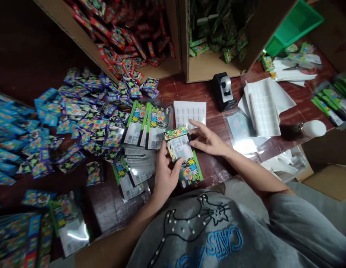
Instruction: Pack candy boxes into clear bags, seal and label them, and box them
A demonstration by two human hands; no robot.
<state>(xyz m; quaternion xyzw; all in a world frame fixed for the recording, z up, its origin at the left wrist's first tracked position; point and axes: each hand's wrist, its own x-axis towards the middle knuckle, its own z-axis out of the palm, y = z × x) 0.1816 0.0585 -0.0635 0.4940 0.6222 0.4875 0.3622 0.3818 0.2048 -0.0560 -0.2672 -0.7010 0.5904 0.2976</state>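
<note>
My left hand (167, 174) is closed around a clear plastic bag (180, 149) with a printed black and green header, thumb on its front face. The header points toward me, and a barcode panel shows on the bag. Green printed packaging (176, 133) shows at the bag's far end; whether it is inside cannot be seen. Beside the bag's right edge is my right hand (208, 140), its thumb and fingers apart. Just beyond lies a white label sheet (189, 111) with rows of small printed labels. More header bags (158, 124) overlap to the left of my hands.
Purple packets (91, 111) and blue packets (8, 149) are heaped at left. Behind stand cartons of red packets (128, 41) and green packets (230, 54). A tape dispenser (224, 91), papers (263, 108), a white-capped bottle (314, 128) and a green bin (295, 28) are at right.
</note>
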